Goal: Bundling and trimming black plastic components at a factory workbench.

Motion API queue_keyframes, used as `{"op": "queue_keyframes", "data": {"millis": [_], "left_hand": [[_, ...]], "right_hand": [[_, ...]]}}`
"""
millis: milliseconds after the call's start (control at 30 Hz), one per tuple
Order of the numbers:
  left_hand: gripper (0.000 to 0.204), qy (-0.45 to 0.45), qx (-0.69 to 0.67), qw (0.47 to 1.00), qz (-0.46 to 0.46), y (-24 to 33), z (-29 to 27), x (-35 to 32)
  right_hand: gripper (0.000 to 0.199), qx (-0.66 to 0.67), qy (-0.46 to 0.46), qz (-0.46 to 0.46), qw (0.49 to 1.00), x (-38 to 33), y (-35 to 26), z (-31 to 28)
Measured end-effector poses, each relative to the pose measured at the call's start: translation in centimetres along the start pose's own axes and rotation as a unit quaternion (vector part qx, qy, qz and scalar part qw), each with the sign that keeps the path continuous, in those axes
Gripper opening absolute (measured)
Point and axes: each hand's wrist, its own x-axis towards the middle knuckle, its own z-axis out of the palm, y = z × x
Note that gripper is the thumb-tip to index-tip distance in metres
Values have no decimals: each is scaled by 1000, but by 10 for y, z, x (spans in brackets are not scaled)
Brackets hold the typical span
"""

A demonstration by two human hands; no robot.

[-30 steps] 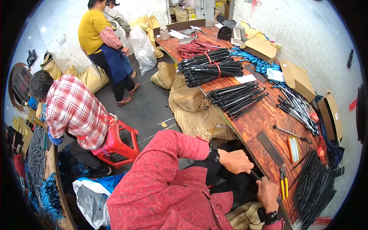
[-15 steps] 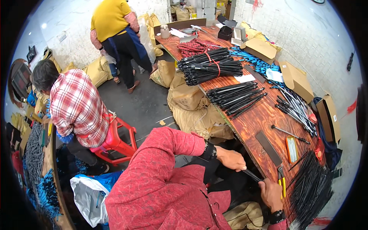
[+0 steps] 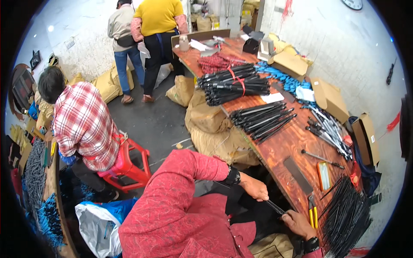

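Observation:
A short length of thin black rods (image 3: 276,207) runs between my two hands, held over my lap by the table edge. My left hand (image 3: 254,188) is closed around the upper left end. My right hand (image 3: 297,223) grips the lower right end, thumb on top. How many rods there are, and what ends they have, I cannot make out. Right beside my right hand, yellow-handled pliers (image 3: 313,213) lie on the wooden table (image 3: 279,167). A dark flat bar (image 3: 297,175) and a loose pile of thin black rods (image 3: 347,217) lie close by.
Stacked black rods (image 3: 263,120), a red-tied bundle (image 3: 234,84) and silver-black rods (image 3: 331,133) cover the table further off. Wrapped sacks (image 3: 215,129) stand against its left side. A person in plaid (image 3: 88,122) sits on a red stool (image 3: 127,165) at left; two others stand behind.
Both hands have shifted slightly left, still holding the rods. At the back, the person in yellow has straightened up, and a second person in grey now shows beside them.

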Motion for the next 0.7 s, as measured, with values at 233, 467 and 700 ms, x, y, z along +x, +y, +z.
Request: {"op": "queue_keyframes", "data": {"millis": [233,467,700], "left_hand": [[44,-14,-176,966,-190,19,-31,-18],[46,132,388,910,-61,79,-42,-20],[45,174,145,974,-21,41,-22,-15]], "right_hand": [[39,-439,243,-116,857,7,-22,-3],[41,-3,69,7,998,15,8,3],[45,-399,269,-106,870,11,-13,-3]]}}
